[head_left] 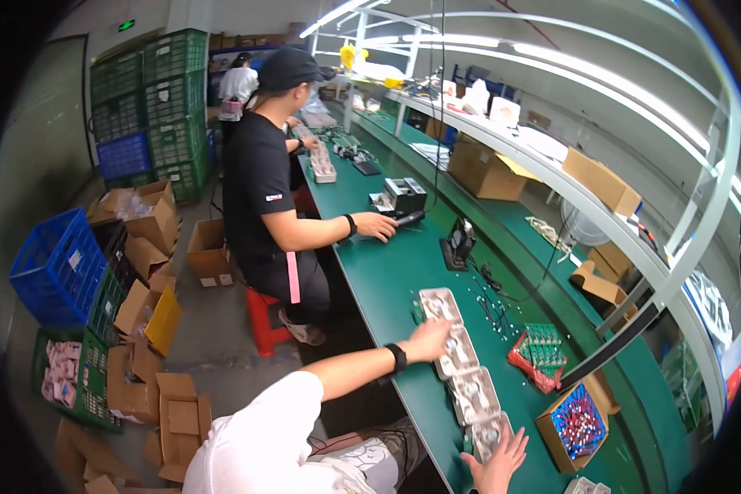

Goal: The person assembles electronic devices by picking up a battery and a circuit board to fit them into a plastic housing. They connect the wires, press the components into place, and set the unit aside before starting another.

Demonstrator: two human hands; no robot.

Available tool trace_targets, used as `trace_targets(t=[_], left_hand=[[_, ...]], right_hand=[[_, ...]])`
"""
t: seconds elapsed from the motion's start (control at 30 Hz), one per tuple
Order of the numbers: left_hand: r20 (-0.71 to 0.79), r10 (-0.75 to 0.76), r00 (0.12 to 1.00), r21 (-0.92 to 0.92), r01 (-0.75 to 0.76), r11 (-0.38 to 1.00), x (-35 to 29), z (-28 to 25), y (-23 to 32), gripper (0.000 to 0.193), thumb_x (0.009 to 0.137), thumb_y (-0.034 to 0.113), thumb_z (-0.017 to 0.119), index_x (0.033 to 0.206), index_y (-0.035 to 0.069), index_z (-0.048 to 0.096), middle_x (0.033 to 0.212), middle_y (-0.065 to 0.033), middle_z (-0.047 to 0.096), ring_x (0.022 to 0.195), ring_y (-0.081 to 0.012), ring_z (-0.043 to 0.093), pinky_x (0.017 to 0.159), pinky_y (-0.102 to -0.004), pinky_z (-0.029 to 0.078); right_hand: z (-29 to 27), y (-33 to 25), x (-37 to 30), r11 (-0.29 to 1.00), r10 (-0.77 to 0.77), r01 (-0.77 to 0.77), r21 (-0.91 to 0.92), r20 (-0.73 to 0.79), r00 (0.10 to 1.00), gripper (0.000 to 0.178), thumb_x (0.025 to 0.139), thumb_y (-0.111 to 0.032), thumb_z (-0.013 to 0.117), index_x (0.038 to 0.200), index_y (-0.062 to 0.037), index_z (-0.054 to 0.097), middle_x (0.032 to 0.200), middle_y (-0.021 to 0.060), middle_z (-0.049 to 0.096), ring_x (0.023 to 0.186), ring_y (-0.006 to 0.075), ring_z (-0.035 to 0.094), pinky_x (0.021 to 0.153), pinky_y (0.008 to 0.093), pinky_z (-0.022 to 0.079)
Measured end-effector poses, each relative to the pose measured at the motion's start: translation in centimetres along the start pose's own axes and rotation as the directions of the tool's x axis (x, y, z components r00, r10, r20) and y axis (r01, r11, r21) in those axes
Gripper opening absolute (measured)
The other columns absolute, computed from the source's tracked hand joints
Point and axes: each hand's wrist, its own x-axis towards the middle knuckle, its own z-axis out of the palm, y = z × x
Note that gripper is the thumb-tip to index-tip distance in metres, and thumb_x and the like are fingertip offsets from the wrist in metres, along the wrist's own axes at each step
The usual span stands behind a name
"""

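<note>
A row of several grey moulded-pulp trays (475, 395) lies along the near edge of the green bench, with pale parts in their hollows. My left hand (428, 339), with a black band at the wrist, rests over the row between the farthest tray (441, 304) and the one beside it. Its fingers are bent in, and whatever they hold is hidden. At the lower end of the row, my right hand (500, 463) is spread open beside the nearest tray (487, 435), palm toward it, holding nothing visible.
Right of the trays lie green circuit boards (543, 346) on red wrap and a carton of blue, red and white small parts (580, 424). A black device (459, 244) stands farther up. A seated co-worker (263, 165) works ahead. Cartons (181, 416) and crates (58, 263) fill the left floor.
</note>
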Motion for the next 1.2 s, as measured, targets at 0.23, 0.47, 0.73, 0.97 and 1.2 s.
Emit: trace_targets(t=[0.23, 0.47, 0.73, 0.97, 1.2], left_hand=[[0.013, 0.025, 1.000, -0.094, -0.023, 0.995, -3.9, 3.0, 5.8, 0.047, 0.079, 0.004, 0.068, 0.124, -0.003, 0.056, 0.117, -0.0211, 0.060, 0.115, -0.0411, 0.057, 0.095, -0.0524, 0.052], [0.023, 0.083, 0.996, -0.171, -0.078, 0.982, -5.3, 4.8, 9.0, 0.049, 0.079, 0.004, 0.068, 0.125, -0.003, 0.054, 0.119, -0.0188, 0.056, 0.116, -0.0396, 0.053, 0.095, -0.0520, 0.049], [0.031, 0.090, 0.996, -0.175, -0.083, 0.981, -4.8, 6.2, 11.1, 0.050, 0.081, 0.008, 0.066, 0.128, -0.003, 0.053, 0.121, -0.0190, 0.055, 0.117, -0.0403, 0.053, 0.095, -0.0534, 0.048], [0.134, 0.152, 0.979, -0.300, -0.106, 0.948, -2.6, 7.5, 11.8, 0.053, 0.084, 0.012, 0.067, 0.132, -0.005, 0.052, 0.127, -0.0223, 0.054, 0.119, -0.0433, 0.052, 0.099, -0.0551, 0.047], [0.010, 0.254, 0.967, -0.182, -0.248, 0.952, -6.3, 2.7, 16.5, 0.060, 0.092, 0.020, 0.073, 0.143, -0.003, 0.052, 0.143, -0.0284, 0.048, 0.136, -0.0480, 0.047, 0.111, -0.0553, 0.044]], right_hand=[[-0.8, 1.4, -4.4, 0.970, 0.188, -0.189, 0.155, 0.021, 0.982, 0.108, 0.078, -0.057, 0.087, 0.162, -0.0092, 0.040, 0.164, 0.0238, 0.041, 0.145, 0.0435, 0.045, 0.119, 0.0549, 0.038], [-1.6, 3.7, -6.9, 0.979, 0.163, -0.165, 0.119, 0.022, 0.986, 0.102, 0.077, -0.041, 0.091, 0.161, -0.0099, 0.042, 0.161, 0.0180, 0.048, 0.143, 0.0403, 0.049, 0.119, 0.0524, 0.039], [-2.7, 4.5, -6.7, 0.964, 0.239, -0.239, 0.116, 0.016, 0.971, 0.101, 0.075, -0.037, 0.091, 0.160, -0.0105, 0.043, 0.160, 0.0143, 0.049, 0.143, 0.0372, 0.049, 0.119, 0.0509, 0.039], [-2.2, 5.1, -5.8, 0.933, 0.332, -0.331, 0.139, 0.013, 0.943, 0.100, 0.076, -0.035, 0.090, 0.160, -0.0112, 0.043, 0.161, 0.0123, 0.049, 0.143, 0.0365, 0.049, 0.120, 0.0511, 0.037], [-1.4, 5.3, -4.5, 0.933, 0.329, -0.329, 0.145, 0.021, 0.944, 0.097, 0.078, -0.036, 0.088, 0.161, -0.0118, 0.042, 0.161, 0.0124, 0.049, 0.144, 0.0363, 0.048, 0.121, 0.0520, 0.036]])
